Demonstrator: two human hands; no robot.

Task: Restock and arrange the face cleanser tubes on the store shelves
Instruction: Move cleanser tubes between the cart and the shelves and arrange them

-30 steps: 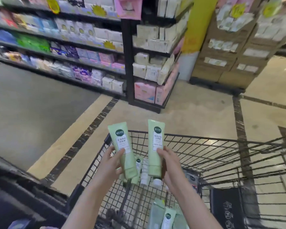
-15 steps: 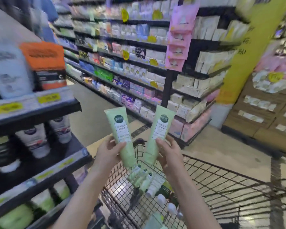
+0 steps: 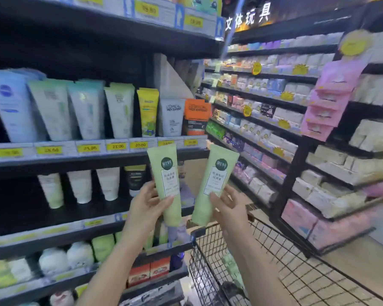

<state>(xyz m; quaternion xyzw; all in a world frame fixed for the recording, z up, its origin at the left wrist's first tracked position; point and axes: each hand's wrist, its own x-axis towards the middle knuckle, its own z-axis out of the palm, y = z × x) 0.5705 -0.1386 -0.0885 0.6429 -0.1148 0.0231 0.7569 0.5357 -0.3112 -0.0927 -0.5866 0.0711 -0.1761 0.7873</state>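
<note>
Cleanser tubes — your left hand (image 3: 145, 206) grips one green tube (image 3: 165, 184), your right hand (image 3: 229, 207) another (image 3: 215, 184); carrying step — next, find their shelf (image 3: 53, 221) gap

Left hand (image 3: 145, 206) and right hand (image 3: 229, 208) each hold a green tube, left tube (image 3: 165, 177), right tube (image 3: 217, 180), upright before the shelf (image 3: 75, 160).

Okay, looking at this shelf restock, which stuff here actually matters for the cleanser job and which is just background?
Part of the job:
- left hand holding a green tube
- right hand holding a second green tube
- cleanser shelf on the left
- wire cart

Just background:
- pink hanging packs
- boxed goods on the far aisle shelves
- orange tube
</note>
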